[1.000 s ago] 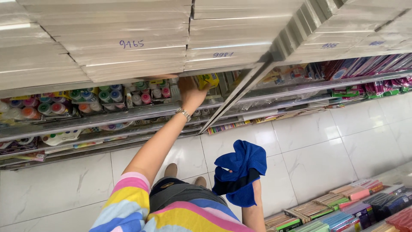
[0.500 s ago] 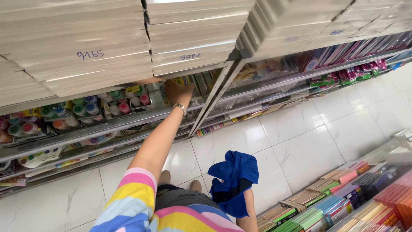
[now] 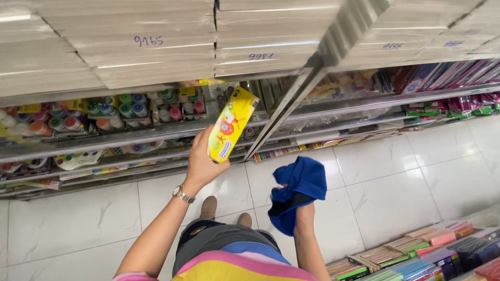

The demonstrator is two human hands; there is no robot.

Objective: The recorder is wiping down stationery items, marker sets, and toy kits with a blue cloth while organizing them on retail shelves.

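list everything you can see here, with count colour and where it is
yellow box: one, yellow with coloured print, held up in front of the shelves
blue cloth: one, blue, bunched, lower middle
flat pale boxes: many, off-white, stacked on the top shelf
paint pots: many, mixed colours, in packs on the shelf left of the yellow box
metal shelf rails: several, silver, running across the middle
pink and red packs: many, on the right shelf
coloured booklets: many, mixed colours, bottom right display
floor tiles: white marbled, below
shoes: two, tan, on the floor
wristwatch: one, silver, on the left wrist
left hand: grips the yellow box
right hand: grips the blue cloth
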